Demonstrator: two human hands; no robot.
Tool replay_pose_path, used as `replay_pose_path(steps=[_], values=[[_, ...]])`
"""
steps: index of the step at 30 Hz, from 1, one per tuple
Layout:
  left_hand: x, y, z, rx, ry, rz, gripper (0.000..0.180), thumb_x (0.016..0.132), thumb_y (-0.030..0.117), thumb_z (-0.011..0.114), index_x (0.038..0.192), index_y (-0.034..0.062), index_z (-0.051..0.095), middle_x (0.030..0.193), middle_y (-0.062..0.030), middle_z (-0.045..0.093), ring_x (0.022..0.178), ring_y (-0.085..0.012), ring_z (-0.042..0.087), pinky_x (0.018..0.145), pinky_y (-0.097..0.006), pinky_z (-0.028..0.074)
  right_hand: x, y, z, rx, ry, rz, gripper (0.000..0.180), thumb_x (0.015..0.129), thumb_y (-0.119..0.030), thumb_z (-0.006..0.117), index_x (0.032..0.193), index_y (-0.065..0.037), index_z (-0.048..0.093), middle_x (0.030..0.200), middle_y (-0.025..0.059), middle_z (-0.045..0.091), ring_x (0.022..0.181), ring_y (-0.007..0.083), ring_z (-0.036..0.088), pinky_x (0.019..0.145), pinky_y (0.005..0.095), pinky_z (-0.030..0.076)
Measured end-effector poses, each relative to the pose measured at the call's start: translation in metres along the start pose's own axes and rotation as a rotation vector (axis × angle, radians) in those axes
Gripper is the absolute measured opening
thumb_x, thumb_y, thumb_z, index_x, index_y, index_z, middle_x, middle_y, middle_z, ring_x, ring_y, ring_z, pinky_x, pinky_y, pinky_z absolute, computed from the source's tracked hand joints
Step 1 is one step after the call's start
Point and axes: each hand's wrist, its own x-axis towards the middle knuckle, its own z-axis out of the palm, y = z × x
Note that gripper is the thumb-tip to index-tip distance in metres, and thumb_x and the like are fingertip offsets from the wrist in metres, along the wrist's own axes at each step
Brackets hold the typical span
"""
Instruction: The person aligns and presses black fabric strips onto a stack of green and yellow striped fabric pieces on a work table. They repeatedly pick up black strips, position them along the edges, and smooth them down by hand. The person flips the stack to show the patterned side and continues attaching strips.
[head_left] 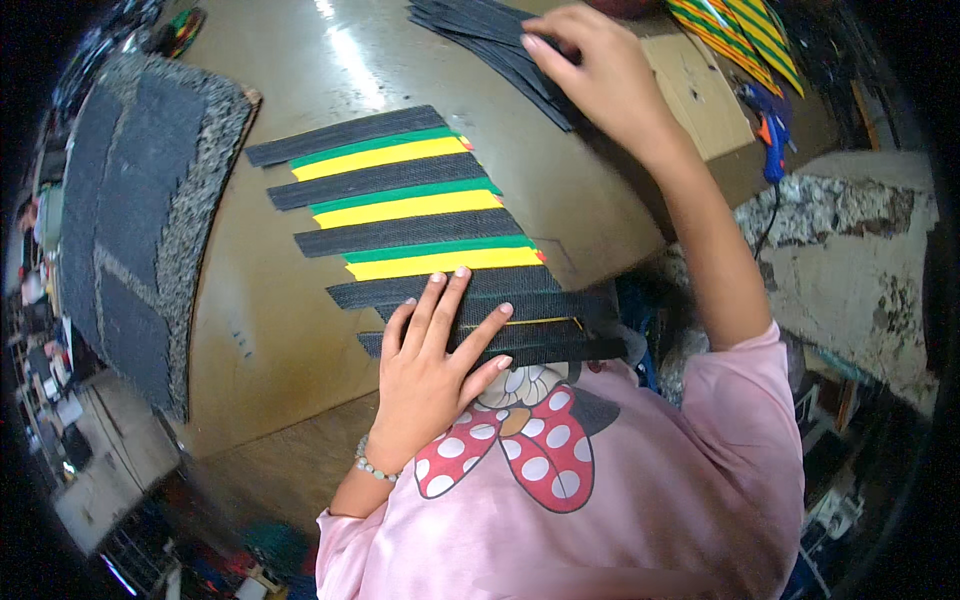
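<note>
My left hand [425, 345] lies flat with spread fingers on the near black strips of a slanted row of woven strips. Black strips [385, 180] alternate with green strips [420, 197] and yellow strips [405, 210] in that row. Small red bits [541, 257] show at the right ends of the yellow ones. At the far side, my right hand [600, 75] has its thumb and fingertips close together at the edge of a loose pile of black strips [490, 50]. What lies between those fingertips, if anything, is hidden.
The shiny brown table [270, 330] carries a dark textured board [150, 200] on the left. At the far right lie a tan cardboard piece [700, 95], striped yellow, green and orange pieces [740, 35], and a blue glue gun [774, 145] with a hanging cord.
</note>
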Motion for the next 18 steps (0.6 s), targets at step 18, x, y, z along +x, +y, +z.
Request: replay_pose_path(steps=[18], values=[[0.268, -0.100, 0.051, -0.115, 0.878, 0.166, 0.042, 0.081, 0.036, 0.067, 0.112, 0.0077, 0.065, 0.113, -0.0163, 0.062, 0.108, -0.0320, 0.059, 0.094, -0.048, 0.045, 0.098, 0.149, 0.044, 0.330, -0.428, 0.419, 0.020, 0.095, -0.020, 0.067, 0.093, -0.005, 0.054, 0.086, 0.0019, 0.056, 0.079, 0.0107, 0.050, 0.071, 0.0269, 0.041]])
